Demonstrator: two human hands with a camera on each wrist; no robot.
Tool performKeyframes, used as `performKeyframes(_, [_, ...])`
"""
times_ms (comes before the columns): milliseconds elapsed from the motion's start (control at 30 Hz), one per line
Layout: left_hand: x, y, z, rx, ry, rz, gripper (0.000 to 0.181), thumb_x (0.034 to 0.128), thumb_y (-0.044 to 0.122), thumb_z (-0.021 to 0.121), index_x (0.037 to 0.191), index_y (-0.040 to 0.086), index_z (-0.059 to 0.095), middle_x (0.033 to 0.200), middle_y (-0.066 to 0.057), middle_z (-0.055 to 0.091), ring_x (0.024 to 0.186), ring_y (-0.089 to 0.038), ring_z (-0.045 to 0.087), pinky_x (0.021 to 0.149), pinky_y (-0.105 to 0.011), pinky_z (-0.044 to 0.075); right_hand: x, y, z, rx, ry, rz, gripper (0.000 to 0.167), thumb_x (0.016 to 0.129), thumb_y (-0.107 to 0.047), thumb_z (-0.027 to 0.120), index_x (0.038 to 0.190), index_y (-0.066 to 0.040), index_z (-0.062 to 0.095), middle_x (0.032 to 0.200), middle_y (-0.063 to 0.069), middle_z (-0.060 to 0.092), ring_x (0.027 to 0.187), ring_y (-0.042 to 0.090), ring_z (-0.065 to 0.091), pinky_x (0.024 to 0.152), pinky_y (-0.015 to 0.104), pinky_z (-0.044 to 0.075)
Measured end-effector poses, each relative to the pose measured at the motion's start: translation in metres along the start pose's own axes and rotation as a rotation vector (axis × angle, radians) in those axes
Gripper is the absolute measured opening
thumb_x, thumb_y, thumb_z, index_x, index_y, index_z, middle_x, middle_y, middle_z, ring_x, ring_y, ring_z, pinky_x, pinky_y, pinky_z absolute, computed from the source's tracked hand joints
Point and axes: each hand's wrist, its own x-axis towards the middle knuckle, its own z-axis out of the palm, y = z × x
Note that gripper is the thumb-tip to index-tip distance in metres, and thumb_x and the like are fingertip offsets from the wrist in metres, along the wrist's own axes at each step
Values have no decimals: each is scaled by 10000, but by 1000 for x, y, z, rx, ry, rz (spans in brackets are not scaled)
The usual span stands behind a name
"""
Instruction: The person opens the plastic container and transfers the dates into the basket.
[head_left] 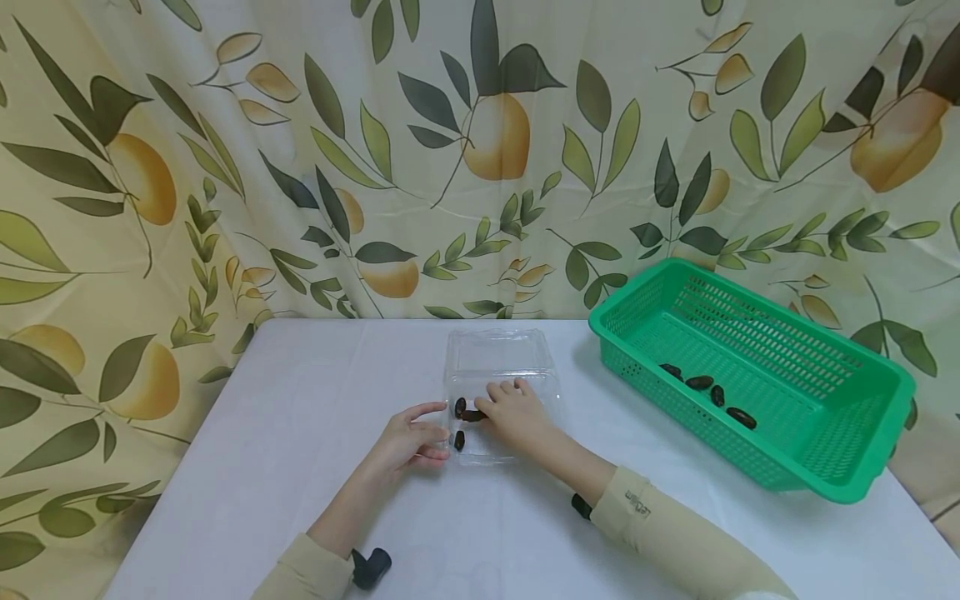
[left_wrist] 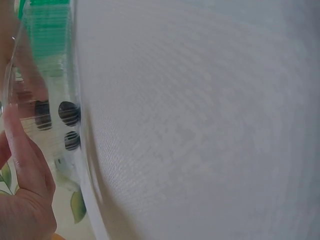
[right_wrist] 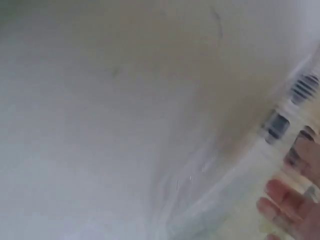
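Observation:
A clear plastic clamshell box (head_left: 501, 350) stands unfolded on the table, its lid side toward the back. My right hand (head_left: 521, 419) reaches into the near half and pinches a dark brown date (head_left: 472, 415) between thumb and fingers. Left of that, one date (head_left: 460, 407) lies in the box, and another date (head_left: 459, 440) lies nearer me. Along the box's left wall, my left hand (head_left: 411, 440) rests with extended fingers. In the left wrist view, its fingers (left_wrist: 22, 155) lie against the clear wall, with dates (left_wrist: 68, 114) showing through the plastic.
To the right stands a green perforated basket (head_left: 750, 312), tilted in view, with several dates (head_left: 700, 382) on its floor. A white cloth (head_left: 285, 467) covers the table. Behind hangs a fruit-and-leaf patterned curtain (head_left: 285, 192).

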Motion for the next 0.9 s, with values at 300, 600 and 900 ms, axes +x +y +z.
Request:
performKeyframes(300, [1, 1, 1, 9, 20, -22, 518, 823, -11, 606, 1313, 91, 471, 919, -122, 630, 531, -137, 624, 551, -310, 567, -10, 19, -17, -3, 47, 26, 144, 832, -283, 660, 912, -177, 604, 837, 11, 524, 806, 221, 539, 790, 395, 436])
performKeyframes(600, [-4, 3, 1, -3, 8, -5, 521, 822, -20, 603, 1315, 66, 462, 932, -152, 625, 532, -127, 622, 564, -311, 569, -25, 42, -37, 8, 27, 115, 156, 831, -275, 668, 933, -174, 605, 840, 16, 518, 805, 223, 516, 781, 401, 419])
performKeyframes(900, [1, -1, -1, -7, 10, -10, 527, 819, -9, 615, 1315, 81, 464, 943, -150, 628, 536, -126, 625, 573, -306, 569, -44, 71, -51, -61, 97, 203, 177, 811, -256, 695, 921, -155, 599, 819, 47, 515, 812, 245, 514, 799, 429, 406])
